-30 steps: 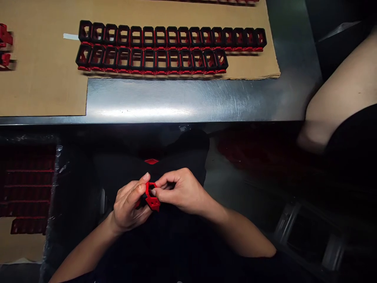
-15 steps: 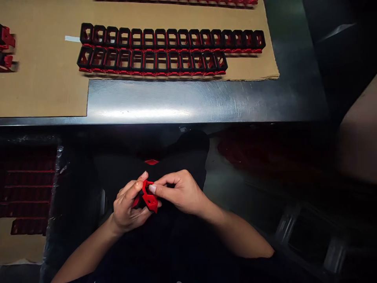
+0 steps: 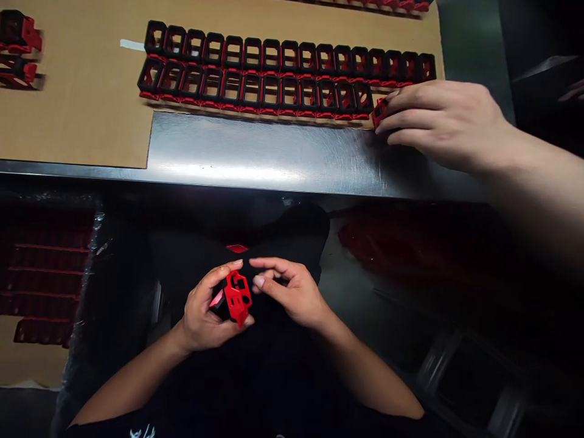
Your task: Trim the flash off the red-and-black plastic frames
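Note:
My left hand (image 3: pixel 207 313) grips a red and black plastic frame (image 3: pixel 237 298) between thumb and fingers, above my lap. The frame's red side, with its cut-outs and a round hole, faces right; its black part is mostly hidden by my fingers. Just to the right of it is my right hand (image 3: pixel 296 292), apart from the frame. Its index finger stretches out and a gap shows between finger and thumb, with nothing visible in it. Beyond my hands, a small red piece (image 3: pixel 237 249) shows against the dark clothing.
Two rows of black and red frames (image 3: pixel 235 55) stand on cardboard (image 3: pixel 86 121) over a metal table (image 3: pixel 255 149). A co-worker's hand (image 3: pixel 451 118) holds a red part at the front row's right end. At lower left, a plastic-lined box (image 3: pixel 84 292) contains more red parts.
My right hand has drawn back from the frame, which has turned in my left hand. A co-worker's hand has come in from the right to the front row. The view has shifted slightly.

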Action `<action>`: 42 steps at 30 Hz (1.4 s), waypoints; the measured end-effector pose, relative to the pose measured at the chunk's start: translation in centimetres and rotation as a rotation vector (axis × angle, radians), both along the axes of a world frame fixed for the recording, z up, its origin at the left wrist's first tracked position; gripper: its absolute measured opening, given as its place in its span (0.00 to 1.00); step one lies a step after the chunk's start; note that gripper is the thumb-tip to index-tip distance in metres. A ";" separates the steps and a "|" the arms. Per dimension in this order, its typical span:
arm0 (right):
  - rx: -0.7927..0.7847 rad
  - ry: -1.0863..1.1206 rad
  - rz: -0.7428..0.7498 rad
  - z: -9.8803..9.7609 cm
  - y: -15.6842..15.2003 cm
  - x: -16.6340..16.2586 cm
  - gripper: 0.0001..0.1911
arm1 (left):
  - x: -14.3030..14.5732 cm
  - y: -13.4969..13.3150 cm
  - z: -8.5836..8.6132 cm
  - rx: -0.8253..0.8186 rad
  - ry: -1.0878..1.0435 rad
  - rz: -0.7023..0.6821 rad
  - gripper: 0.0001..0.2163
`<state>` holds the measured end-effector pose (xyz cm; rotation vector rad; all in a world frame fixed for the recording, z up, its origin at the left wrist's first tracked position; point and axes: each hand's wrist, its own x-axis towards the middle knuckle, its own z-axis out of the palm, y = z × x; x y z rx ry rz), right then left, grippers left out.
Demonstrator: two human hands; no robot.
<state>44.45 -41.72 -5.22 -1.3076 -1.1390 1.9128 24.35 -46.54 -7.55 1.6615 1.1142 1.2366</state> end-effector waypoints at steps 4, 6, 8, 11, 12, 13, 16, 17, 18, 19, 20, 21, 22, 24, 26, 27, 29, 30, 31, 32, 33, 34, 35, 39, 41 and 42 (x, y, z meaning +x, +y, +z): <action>0.025 -0.019 -0.070 0.2 0.1 0.2 0.17 | 0.1 0.1 0.1 -0.017 0.061 -0.006 0.40; 0.071 -0.001 -0.093 0.5 0.1 0.3 0.21 | 0.2 0.2 0.1 -0.012 0.082 -0.009 0.40; 0.045 0.018 -0.068 0.6 0.0 0.3 0.16 | 0.3 0.2 0.2 -0.025 0.111 -0.002 0.40; -0.005 0.048 -0.042 0.5 -0.2 0.3 0.11 | 0.2 0.2 0.4 -0.047 0.163 0.008 0.41; -0.009 0.062 -0.035 0.5 -0.2 0.3 0.11 | 0.2 0.2 0.4 -0.050 0.178 0.008 0.41; -0.009 0.078 -0.028 0.5 -0.2 0.3 0.10 | 0.2 0.2 0.5 -0.052 0.194 0.008 0.41; -0.020 0.120 0.018 0.6 -0.2 0.2 0.11 | 0.3 0.1 0.5 -0.070 0.243 0.011 0.40; -0.032 0.133 0.034 0.6 -0.2 0.1 0.11 | 0.4 0.1 0.6 -0.074 0.256 0.011 0.40; -0.047 0.146 0.047 0.6 -0.2 0.1 0.12 | 0.4 0.1 0.6 -0.078 0.268 0.008 0.41; -0.061 0.161 0.059 0.5 -0.2 0.1 0.12 | 0.4 0.1 0.6 -0.080 0.279 0.002 0.41; -0.075 0.178 0.069 0.4 -0.3 0.2 0.13 | 0.4 0.1 0.7 -0.078 0.288 -0.006 0.41; -0.085 0.199 0.075 0.3 -0.3 0.2 0.13 | 0.4 0.1 0.8 -0.072 0.296 -0.013 0.42; -0.092 0.221 0.081 0.2 -0.3 0.3 0.14 | 0.4 0.1 0.8 -0.066 0.303 -0.021 0.42; -0.104 0.252 0.090 0.0 -0.5 0.4 0.16 | 0.3 0.1 0.9 -0.059 0.318 -0.033 0.43; -0.117 0.243 0.093 -0.1 -0.6 0.3 0.17 | 0.1 0.2 0.9 -0.043 0.353 -0.037 0.43; -0.118 0.224 0.093 0.0 -0.7 0.2 0.17 | 0.1 0.2 0.8 -0.019 0.381 -0.034 0.42; -0.101 0.176 0.084 0.1 -0.8 -0.1 0.19 | -0.1 0.4 0.6 0.074 0.448 -0.026 0.42; -0.077 0.146 0.079 0.2 -0.8 -0.3 0.19 | -0.2 0.5 0.4 0.136 0.480 -0.025 0.43; -0.043 0.112 0.075 0.2 -0.9 -0.5 0.18 | -0.3 0.5 0.3 0.194 0.509 -0.028 0.45; -0.002 0.076 0.068 0.3 -0.9 -0.6 0.17 | -0.4 0.6 0.1 0.243 0.534 -0.031 0.47; 0.043 0.042 0.057 0.3 -1.0 -0.7 0.16 | -0.5 0.7 0.0 0.284 0.554 -0.030 0.50; 0.084 0.014 0.047 0.3 -1.0 -0.7 0.15 | -0.6 0.7 0.0 0.314 0.571 -0.025 0.52; 0.112 -0.004 0.037 0.3 -1.0 -0.6 0.14 | -0.8 0.8 0.0 0.337 0.582 -0.018 0.53; 0.041 0.077 0.037 -0.1 -1.0 -0.1 0.16 | -1.0 0.9 0.3 0.337 0.506 -0.046 0.54; -0.059 0.181 0.051 -0.3 -0.9 0.2 0.17 | -1.0 1.0 0.6 0.307 0.422 -0.078 0.52; -0.111 0.234 0.052 -0.4 -0.9 0.3 0.17 | -0.8 1.0 0.8 0.294 0.389 -0.084 0.52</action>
